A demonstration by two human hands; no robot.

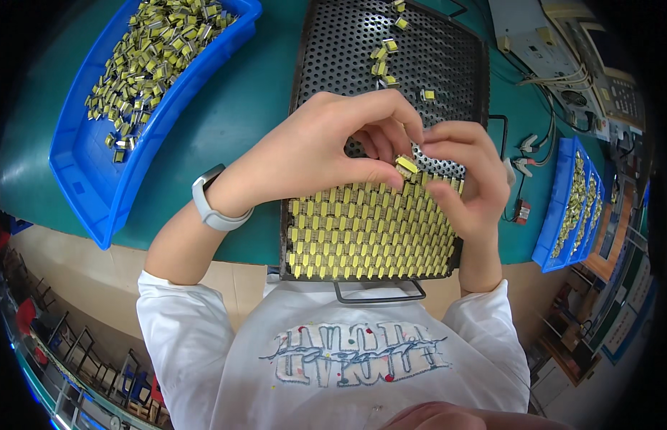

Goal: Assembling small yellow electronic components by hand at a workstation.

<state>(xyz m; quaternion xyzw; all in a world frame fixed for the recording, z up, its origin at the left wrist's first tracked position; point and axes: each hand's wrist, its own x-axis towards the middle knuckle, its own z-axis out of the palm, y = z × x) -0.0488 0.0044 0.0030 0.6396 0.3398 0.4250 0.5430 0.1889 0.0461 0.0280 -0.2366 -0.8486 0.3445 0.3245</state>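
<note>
A black perforated metal tray (391, 61) lies in front of me. Its near half is filled with rows of small yellow-wrapped electronic components, apparently little transformers (348, 233). My left hand (341, 140), with a grey-banded watch on the wrist, reaches over the tray. A single small transformer (407, 165) sits tilted at its thumb tip, apparently pinched there; the fingers partly hide the grip. Close by on the right, my right hand (473, 168) curves over the tray, thumb apart from the bent fingers, with nothing visible between them. Several loose transformers (380, 61) lie on the tray's far part.
At the far left, a blue bin (90, 179) holds a heap of similar components. Another blue bin (556, 236), divided inside, stands at the right. Cables with clips (523, 154) lie beside the tray, near equipment (545, 50). A wire handle (380, 297) projects from the tray's near edge.
</note>
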